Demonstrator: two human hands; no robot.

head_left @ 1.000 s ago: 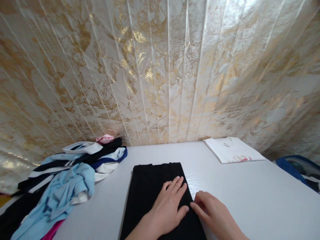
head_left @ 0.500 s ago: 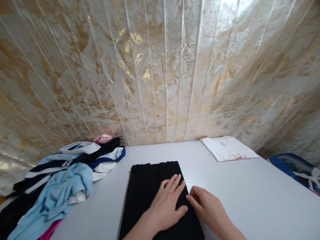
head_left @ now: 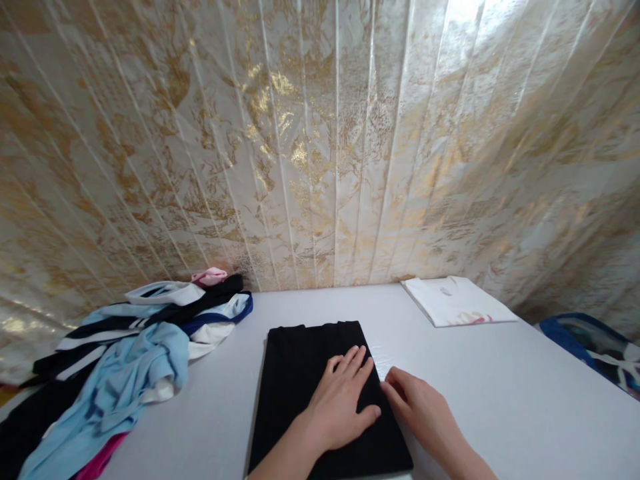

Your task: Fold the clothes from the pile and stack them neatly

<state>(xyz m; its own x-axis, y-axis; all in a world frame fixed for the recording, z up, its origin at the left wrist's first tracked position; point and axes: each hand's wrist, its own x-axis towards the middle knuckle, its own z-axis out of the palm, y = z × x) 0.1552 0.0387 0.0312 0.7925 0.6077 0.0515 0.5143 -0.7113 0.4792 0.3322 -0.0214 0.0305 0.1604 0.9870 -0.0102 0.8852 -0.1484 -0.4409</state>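
A folded black garment (head_left: 300,373) lies flat on the white table (head_left: 500,400) right in front of me. My left hand (head_left: 343,400) rests palm down on its right half, fingers stretched out and flat. My right hand (head_left: 420,410) lies just right of it on the table, fingertips touching the garment's right edge, fingers extended and holding nothing.
A heap of unfolded clothes (head_left: 120,360) in light blue, black, white and pink covers the table's left side. A folded white shirt (head_left: 457,301) sits at the back right. A blue bag (head_left: 595,347) stands past the right edge. A gold-patterned wall (head_left: 320,133) rises behind.
Both hands stay on the black garment and have slid a little along it; the view has shifted slightly, showing the garment's near edge.
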